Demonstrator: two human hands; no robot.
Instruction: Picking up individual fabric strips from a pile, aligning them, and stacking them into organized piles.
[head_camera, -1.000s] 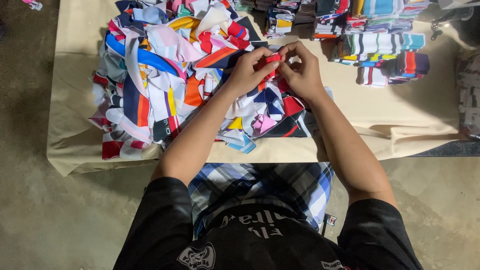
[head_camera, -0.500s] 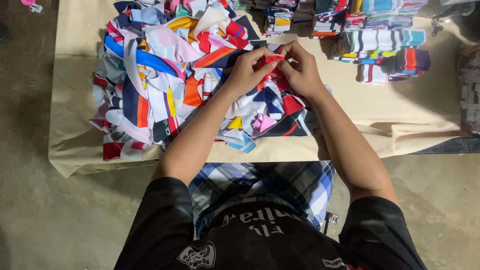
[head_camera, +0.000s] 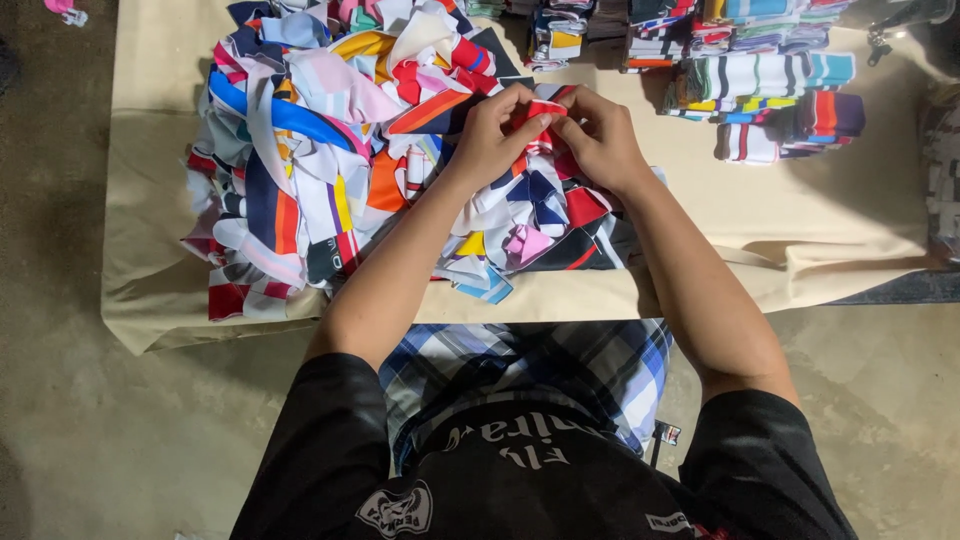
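Observation:
My left hand (head_camera: 495, 140) and my right hand (head_camera: 598, 138) meet over a big heap of many-coloured fabric scraps (head_camera: 350, 140). Together they pinch a small red and white fabric piece (head_camera: 540, 112) between thumbs and fingertips. The heap lies on a table covered with beige cloth (head_camera: 760, 215), spread mostly under and to the left of my hands.
Neat stacks of folded striped fabric pieces (head_camera: 770, 75) stand at the far right of the table, with more stacks (head_camera: 600, 25) along its back edge. The bare concrete floor (head_camera: 110, 430) surrounds the table. My plaid shorts (head_camera: 530, 365) are below the table's near edge.
My hands stay in place over the heap and keep working the red and white piece; the fingers have shifted slightly on it.

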